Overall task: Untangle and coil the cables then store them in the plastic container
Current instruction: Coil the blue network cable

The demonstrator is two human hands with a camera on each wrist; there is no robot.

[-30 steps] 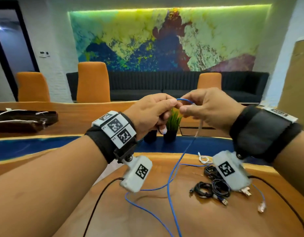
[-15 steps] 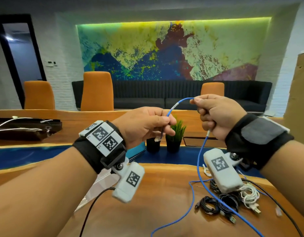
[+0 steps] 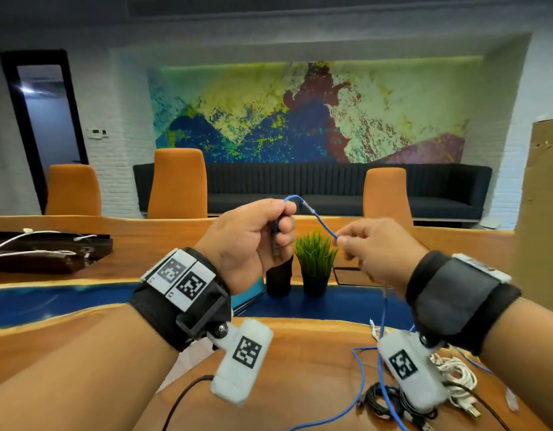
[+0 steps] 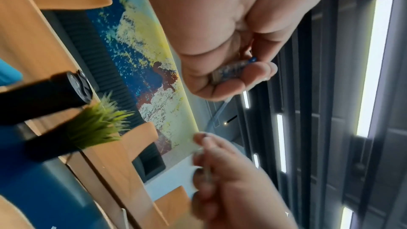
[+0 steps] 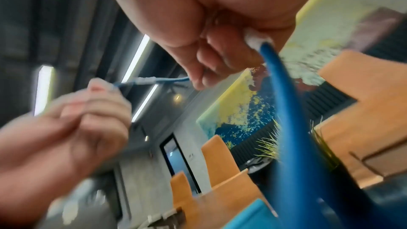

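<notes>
Both hands are raised above the wooden table (image 3: 300,353), holding one thin blue cable (image 3: 323,223). My left hand (image 3: 270,231) grips the cable's end, with its clear plug (image 4: 230,70) pressed in the curled fingers. From there the blue cable arcs over to my right hand (image 3: 343,244), which pinches it between thumb and fingers, and then hangs down (image 5: 284,97) past the right wrist to the table. Its slack (image 3: 359,381) loops on the wood. Coiled black cables (image 3: 380,402) and a white cable bundle (image 3: 455,374) lie below my right wrist. A teal container's corner (image 3: 248,293) shows behind my left wrist.
A small green plant in a black pot (image 3: 315,262) and a black cylinder (image 3: 279,278) stand just beyond my hands. A dark tray with white cables (image 3: 42,253) sits at the far left. Orange chairs (image 3: 178,181) and a dark sofa line the far side.
My left hand rose and now stands upright with the plug end in it. My right hand dropped lower and slid along the blue cable, so the arc now peaks at the left hand.
</notes>
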